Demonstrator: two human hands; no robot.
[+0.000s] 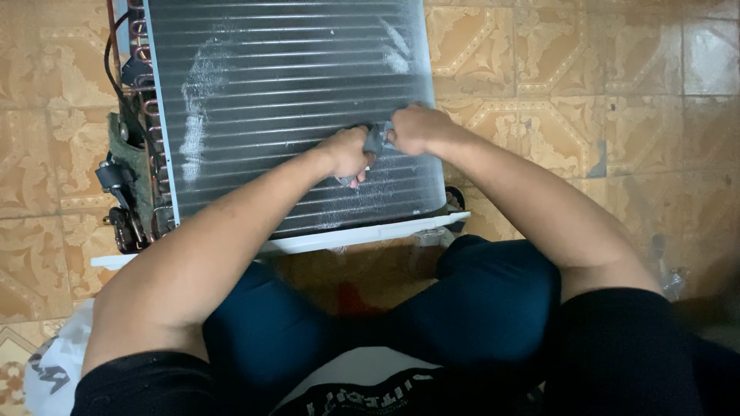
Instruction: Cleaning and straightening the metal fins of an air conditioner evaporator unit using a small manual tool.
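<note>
Nearest the camera, the person's knees in dark blue trousers (478, 296) press toward the white base (362, 235) of an air-conditioner coil (285, 100) lying on the tiled floor (617, 100). Just beyond, both forearms reach over the finned surface. The left hand (347, 152) and right hand (416, 129) meet over the coil's lower right part, both closed around a small grey tool (376, 140) held between them, its end touching the fins. White foam (196, 108) streaks the fins farther left. Copper tubes (146, 115) and black fittings (116, 181) line the coil's left edge.
</note>
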